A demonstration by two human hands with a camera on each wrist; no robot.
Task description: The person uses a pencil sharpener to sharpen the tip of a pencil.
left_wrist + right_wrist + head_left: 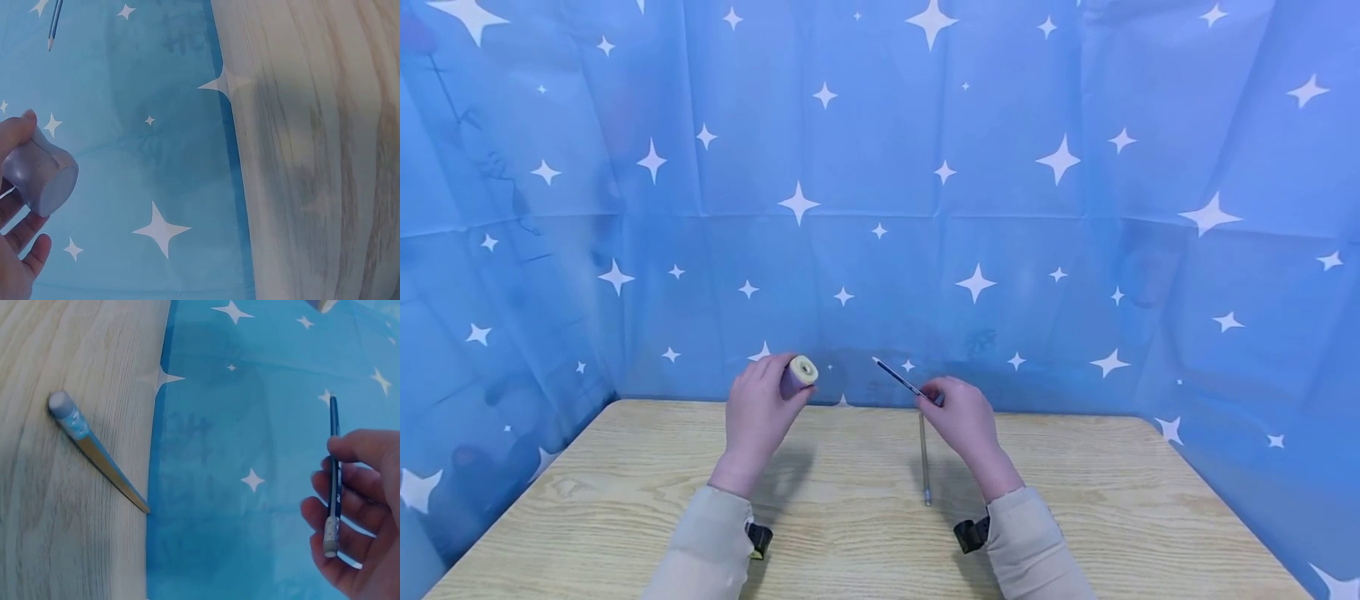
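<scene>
My left hand (756, 417) grips a small purple pencil sharpener (793, 383) above the back of the table. The sharpener's cream end with a round hole faces up toward me in the head view. In the left wrist view its smooth, flat purple base (57, 190) shows, thumb on one side and fingers on the other. A dark blue pencil (895, 377) is pinched in my right hand (966, 421), its point slanting up toward the sharpener, a gap between them. The right wrist view shows that pencil's grey eraser (330, 547) near the palm.
A second pencil (925, 467), wood-coloured with a grey eraser and bluish band, lies on the wooden table (647, 492) under my right hand. A blue star-patterned curtain (880, 167) hangs behind the table and along its sides.
</scene>
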